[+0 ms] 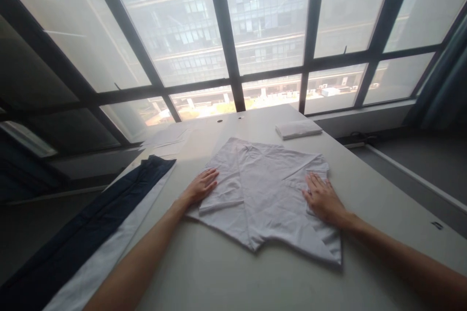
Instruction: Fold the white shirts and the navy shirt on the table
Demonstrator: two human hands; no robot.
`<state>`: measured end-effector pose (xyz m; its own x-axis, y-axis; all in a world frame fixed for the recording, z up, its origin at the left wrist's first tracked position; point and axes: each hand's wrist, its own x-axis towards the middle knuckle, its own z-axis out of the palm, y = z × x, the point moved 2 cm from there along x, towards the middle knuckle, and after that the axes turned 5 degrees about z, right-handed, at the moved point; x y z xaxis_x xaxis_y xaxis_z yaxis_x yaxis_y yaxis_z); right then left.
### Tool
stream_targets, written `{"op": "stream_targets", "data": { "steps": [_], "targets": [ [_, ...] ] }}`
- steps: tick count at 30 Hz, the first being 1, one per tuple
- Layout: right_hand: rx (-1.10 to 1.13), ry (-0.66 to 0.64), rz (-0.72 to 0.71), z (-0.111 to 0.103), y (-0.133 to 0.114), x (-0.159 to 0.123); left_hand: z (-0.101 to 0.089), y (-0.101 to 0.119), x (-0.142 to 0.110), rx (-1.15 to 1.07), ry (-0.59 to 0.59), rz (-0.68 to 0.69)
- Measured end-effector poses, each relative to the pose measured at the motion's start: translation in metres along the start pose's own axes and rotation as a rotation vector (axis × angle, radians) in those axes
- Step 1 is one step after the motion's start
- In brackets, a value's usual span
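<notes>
One creased garment, probably a shirt, lies on the table; left hand touches its nine o'clock side, right hand its three o'clock, both flattened wide.

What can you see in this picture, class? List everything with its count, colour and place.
garment: one, white, mid-table
folded cloth: one, white, far right tabletop
long cloth: one, dark blue, left
long pale cloth: one, whitish, beside the dark one
flat sheets: several, pale, far left tabletop
table: one, white, centre
tabletop holes: two, far end
window frame: dark, behind table
curtains: two, bluish, far sides
building: pale, outside
floor: grey, right and left
hands: two, bare, flat on garment
forearms: two, bare, foreground
</notes>
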<state>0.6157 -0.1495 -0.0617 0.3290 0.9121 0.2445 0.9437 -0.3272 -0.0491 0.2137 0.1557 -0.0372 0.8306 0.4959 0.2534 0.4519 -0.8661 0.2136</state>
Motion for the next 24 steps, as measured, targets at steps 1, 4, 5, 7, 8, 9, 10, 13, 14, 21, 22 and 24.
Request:
{"op": "stream_targets", "data": {
  "steps": [1, 4, 5, 7, 8, 9, 10, 13, 14, 21, 22, 24],
  "targets": [
    [0.003, -0.003, -0.011, 0.001, 0.001, 0.003, 0.000, 0.001, -0.004, 0.006, 0.003, -0.012],
    [0.017, -0.011, -0.059, 0.006, 0.003, 0.015, -0.001, 0.006, -0.016, 0.033, 0.004, -0.053],
    [0.022, -0.013, -0.084, 0.008, 0.003, 0.020, -0.002, 0.007, -0.020, 0.044, 0.007, -0.067],
    [0.033, -0.021, -0.130, 0.010, 0.003, 0.032, -0.002, 0.008, -0.030, 0.065, 0.025, -0.091],
    [0.039, -0.028, -0.148, 0.011, 0.003, 0.038, -0.003, 0.008, -0.035, 0.073, 0.036, -0.104],
    [0.046, -0.035, -0.162, 0.012, 0.002, 0.044, -0.003, 0.009, -0.039, 0.082, 0.045, -0.116],
    [0.053, -0.041, -0.174, 0.012, 0.001, 0.049, -0.003, 0.009, -0.045, 0.091, 0.051, -0.128],
    [0.071, -0.061, -0.208, 0.014, -0.001, 0.063, -0.003, 0.012, -0.060, 0.123, 0.058, -0.170],
    [0.076, -0.065, -0.226, 0.015, -0.001, 0.067, -0.001, 0.015, -0.066, 0.134, 0.063, -0.186],
    [0.102, -0.086, -0.353, 0.015, 0.013, 0.086, 0.014, 0.048, -0.094, 0.189, 0.102, -0.334],
    [0.103, -0.093, -0.362, 0.014, 0.014, 0.088, 0.013, 0.053, -0.095, 0.178, 0.095, -0.352],
    [0.112, -0.086, -0.370, 0.009, 0.017, 0.089, 0.006, 0.061, -0.096, 0.139, 0.083, -0.369]
  ]
}}
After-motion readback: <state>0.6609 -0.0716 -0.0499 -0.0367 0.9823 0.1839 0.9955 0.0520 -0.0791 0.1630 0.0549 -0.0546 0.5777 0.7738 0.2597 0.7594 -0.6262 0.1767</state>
